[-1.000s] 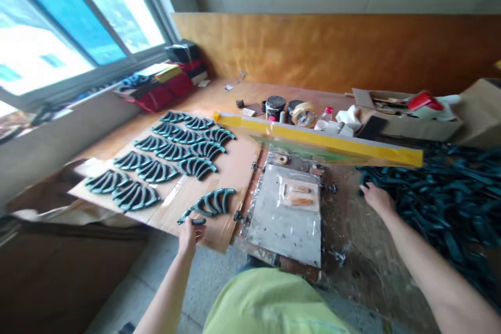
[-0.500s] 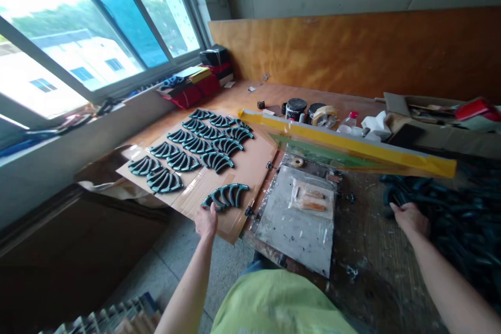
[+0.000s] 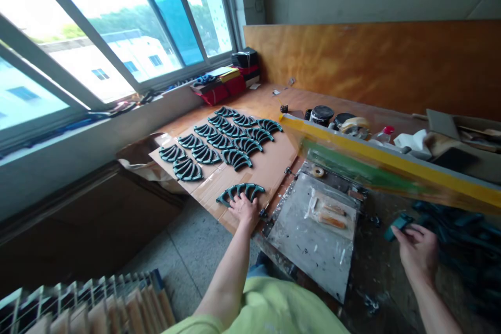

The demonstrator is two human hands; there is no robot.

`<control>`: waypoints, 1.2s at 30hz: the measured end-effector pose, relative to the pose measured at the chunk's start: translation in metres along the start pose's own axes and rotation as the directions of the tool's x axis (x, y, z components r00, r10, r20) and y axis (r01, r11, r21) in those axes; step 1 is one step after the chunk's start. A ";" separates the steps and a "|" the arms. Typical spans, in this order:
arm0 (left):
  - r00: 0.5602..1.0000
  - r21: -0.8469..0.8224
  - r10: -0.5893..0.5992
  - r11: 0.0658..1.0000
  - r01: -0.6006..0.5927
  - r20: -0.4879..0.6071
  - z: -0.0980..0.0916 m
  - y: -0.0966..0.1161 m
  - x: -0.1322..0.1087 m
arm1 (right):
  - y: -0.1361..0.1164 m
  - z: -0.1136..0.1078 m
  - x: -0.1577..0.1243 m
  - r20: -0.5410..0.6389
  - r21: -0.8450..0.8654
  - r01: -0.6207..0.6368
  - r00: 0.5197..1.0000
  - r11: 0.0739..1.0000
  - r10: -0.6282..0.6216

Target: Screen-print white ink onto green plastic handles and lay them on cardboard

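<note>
My left hand [image 3: 243, 211] rests at the front of the cardboard sheet [image 3: 270, 164], its fingers spread over the near side of a fan-shaped row of dark green curved pieces [image 3: 235, 189]. They look like small plastic handles, though their exact kind is unclear. Between thumb and fingers, my right hand [image 3: 419, 253] grips one dark green curved piece [image 3: 397, 227] beside a heap of similar pieces [image 3: 465, 240]. More such fans [image 3: 206, 154] lie grouped on the farther part of the cardboard.
Between my hands is a grey metal plate [image 3: 293, 235] with a plastic-wrapped block on it. A yellow-edged screen frame [image 3: 352, 142] slants above the bench. Behind it stand black jars [image 3: 321, 115], tape and a bottle. A slatted rack [image 3: 90, 302] is at lower left.
My right hand has lifted a dark green piece from the heap's edge. My left hand has moved right along the near row, its fingers now spread. The view has turned left.
</note>
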State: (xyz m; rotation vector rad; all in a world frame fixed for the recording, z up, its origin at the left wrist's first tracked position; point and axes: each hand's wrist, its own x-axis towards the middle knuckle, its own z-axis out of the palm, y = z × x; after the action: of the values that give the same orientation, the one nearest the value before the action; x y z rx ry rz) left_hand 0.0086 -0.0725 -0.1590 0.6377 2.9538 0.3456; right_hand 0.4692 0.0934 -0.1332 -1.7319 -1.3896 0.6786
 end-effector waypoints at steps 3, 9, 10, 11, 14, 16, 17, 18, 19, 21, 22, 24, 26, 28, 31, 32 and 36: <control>0.987 -0.002 0.157 0.988 -0.157 0.045 -0.006 -0.021 0.014 | -0.017 0.007 -0.011 0.046 0.015 0.072 0.996 0.997 -0.072; 0.851 -0.040 0.512 0.859 -0.511 0.120 -0.031 -0.083 0.089 | -0.038 0.016 -0.030 0.238 -0.139 0.301 0.935 0.943 -0.264; 0.841 -0.033 0.526 0.850 -0.526 0.123 -0.034 -0.091 0.107 | -0.043 0.019 -0.034 0.290 -0.165 0.369 0.905 0.915 -0.312; 0.836 -0.025 0.534 0.844 -0.536 0.127 -0.037 -0.099 0.126 | -0.049 0.023 -0.039 0.335 -0.175 0.437 0.869 0.882 -0.364; 0.834 0.003 0.534 0.842 -0.540 0.140 -0.042 -0.115 0.173 | -0.068 0.040 -0.054 0.420 -0.143 0.610 0.751 0.779 -0.511; 0.838 0.018 0.525 0.846 -0.533 0.147 -0.042 -0.121 0.194 | -0.079 0.053 -0.064 0.450 -0.127 0.675 0.692 0.727 -0.564; 0.840 0.024 0.522 0.847 -0.531 0.150 -0.040 -0.123 0.200 | -0.084 0.058 -0.068 0.464 -0.133 0.696 0.673 0.706 -0.576; 0.838 0.028 0.522 0.846 -0.532 0.156 -0.038 -0.125 0.204 | -0.089 0.064 -0.072 0.477 -0.148 0.712 0.660 0.686 -0.581; 0.838 0.033 0.523 0.845 -0.534 0.155 -0.035 -0.125 0.205 | -0.092 0.068 -0.075 0.492 -0.170 0.724 0.650 0.668 -0.579; 0.849 0.050 0.517 0.850 -0.524 0.110 -0.027 -0.125 0.202 | -0.097 0.076 -0.080 0.522 -0.217 0.741 0.638 0.636 -0.565; 0.858 0.054 0.509 0.857 -0.512 0.065 -0.023 -0.123 0.199 | -0.098 0.079 -0.082 0.539 -0.235 0.748 0.632 0.621 -0.557; 0.865 0.026 0.500 0.866 -0.499 -0.037 -0.017 -0.114 0.188 | -0.100 0.084 -0.084 0.573 -0.263 0.757 0.621 0.598 -0.535; 0.850 -0.064 0.513 0.851 -0.522 -0.117 -0.020 -0.095 0.174 | -0.103 0.086 -0.085 0.611 -0.282 0.763 0.610 0.581 -0.504; 0.828 -0.193 0.532 0.806 -0.559 -0.179 -0.033 -0.062 0.154 | -0.107 0.088 -0.084 0.638 -0.287 0.767 0.600 0.574 -0.483; 0.813 -0.442 0.522 0.684 -0.580 -0.258 -0.074 0.010 0.116 | -0.115 0.093 -0.082 0.632 -0.266 0.775 0.589 0.573 -0.503; 0.799 -0.544 0.546 0.603 -0.584 -0.253 -0.090 0.037 0.102 | -0.118 0.096 -0.082 0.635 -0.250 0.785 0.575 0.568 -0.515; 0.757 -0.954 0.645 0.151 -0.260 -0.104 -0.151 0.135 0.047 | -0.124 0.105 -0.086 0.726 -0.155 0.838 0.456 0.523 -0.515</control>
State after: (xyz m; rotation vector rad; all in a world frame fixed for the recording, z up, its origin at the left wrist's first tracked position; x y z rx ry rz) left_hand -0.0024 0.0370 0.0173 1.1814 1.5511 1.6643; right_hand 0.2963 0.0465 -0.0921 -1.0311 -2.7559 0.3798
